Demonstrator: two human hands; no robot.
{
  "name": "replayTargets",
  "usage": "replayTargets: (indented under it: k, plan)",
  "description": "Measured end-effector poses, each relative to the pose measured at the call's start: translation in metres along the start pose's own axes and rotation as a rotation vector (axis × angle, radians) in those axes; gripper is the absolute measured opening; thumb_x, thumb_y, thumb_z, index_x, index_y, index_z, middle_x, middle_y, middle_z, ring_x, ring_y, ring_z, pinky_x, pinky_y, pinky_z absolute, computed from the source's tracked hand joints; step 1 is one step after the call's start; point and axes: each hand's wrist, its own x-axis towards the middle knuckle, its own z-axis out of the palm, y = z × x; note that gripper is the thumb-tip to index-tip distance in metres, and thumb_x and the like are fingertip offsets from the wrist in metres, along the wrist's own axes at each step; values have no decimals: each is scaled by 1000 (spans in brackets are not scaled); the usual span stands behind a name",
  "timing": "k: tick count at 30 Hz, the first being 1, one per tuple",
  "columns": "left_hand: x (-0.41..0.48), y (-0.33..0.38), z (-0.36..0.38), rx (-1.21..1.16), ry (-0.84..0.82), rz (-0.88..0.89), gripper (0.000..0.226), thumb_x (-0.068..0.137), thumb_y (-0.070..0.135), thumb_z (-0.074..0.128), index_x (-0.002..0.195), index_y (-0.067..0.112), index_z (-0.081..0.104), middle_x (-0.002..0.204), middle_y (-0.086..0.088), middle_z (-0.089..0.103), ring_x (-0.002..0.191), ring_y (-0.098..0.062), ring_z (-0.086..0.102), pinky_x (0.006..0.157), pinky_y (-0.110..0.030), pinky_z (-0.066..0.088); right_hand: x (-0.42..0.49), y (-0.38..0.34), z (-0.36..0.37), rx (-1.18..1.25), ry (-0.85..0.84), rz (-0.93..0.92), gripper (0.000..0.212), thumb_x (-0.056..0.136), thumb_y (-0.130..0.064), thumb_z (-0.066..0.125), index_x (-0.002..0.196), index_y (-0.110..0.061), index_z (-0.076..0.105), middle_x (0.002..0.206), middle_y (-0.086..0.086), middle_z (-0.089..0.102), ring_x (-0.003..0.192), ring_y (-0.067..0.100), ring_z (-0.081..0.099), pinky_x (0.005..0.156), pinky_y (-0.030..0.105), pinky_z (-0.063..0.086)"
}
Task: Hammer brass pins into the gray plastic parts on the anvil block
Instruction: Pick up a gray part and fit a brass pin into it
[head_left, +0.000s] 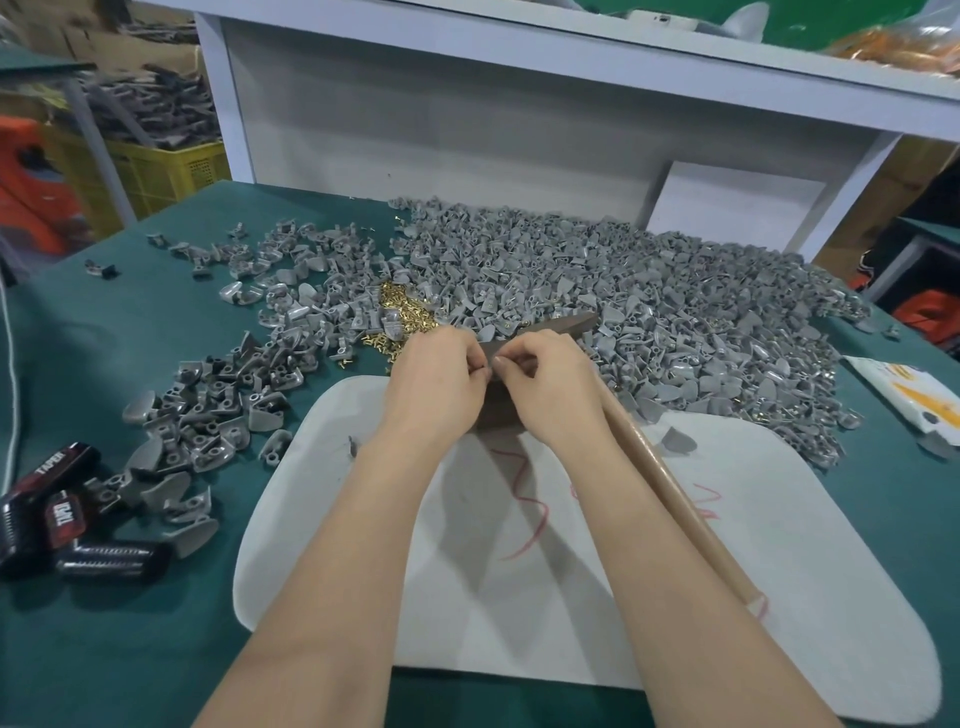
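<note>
Hands meet knuckle to knuckle at centre frame, over the far edge of the white pad. Left hand and right hand both have fingers curled inward, thumb and index tips pinched together where the two hands touch. Whatever is pinched is hidden by the fingers, so I cannot tell what either hand holds. Anvil block is dark brown and sits on the pad directly under and between the wrists, mostly covered. Dark tapered metal piece pokes out just past the knuckles; cannot tell whether it is the hammer's head or part of the block. Wooden hammer handle lies diagonally on the pad, passing under the right wrist, butt end towards the near right. Gray plastic parts: big heap fills the far right of the green table cover, smaller loose scatter on the left, a few strays touching the pad's right edge. Brass pins lie in a small pile just beyond the left hand, ringed by gray parts. Red scribbles mark the pad. Black labelled items lie at the near left, white packet at the right edge, yellow crate behind the table on the left.
</note>
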Motion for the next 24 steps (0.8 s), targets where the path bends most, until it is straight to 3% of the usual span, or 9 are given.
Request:
replayTargets:
  k: [16, 24]
  plan:
    - [-1, 1, -1, 4, 8, 15, 6, 84, 18, 67, 86, 13, 70, 91, -7, 69, 92, -27, 62, 74, -32, 47, 1, -2, 3, 33, 55, 112, 10, 86, -13, 63, 87, -12, 73, 75, -7, 56, 77, 9, 52, 65, 14, 31]
    - [-2, 2, -1, 6, 18, 2, 5, 84, 17, 66, 85, 15, 70, 90, -5, 68, 92, -28, 61, 75, -32, 47, -4, -3, 5, -7, 56, 75, 10, 88, -12, 59, 82, -14, 66, 93, -1, 61, 83, 9, 48, 76, 20, 37]
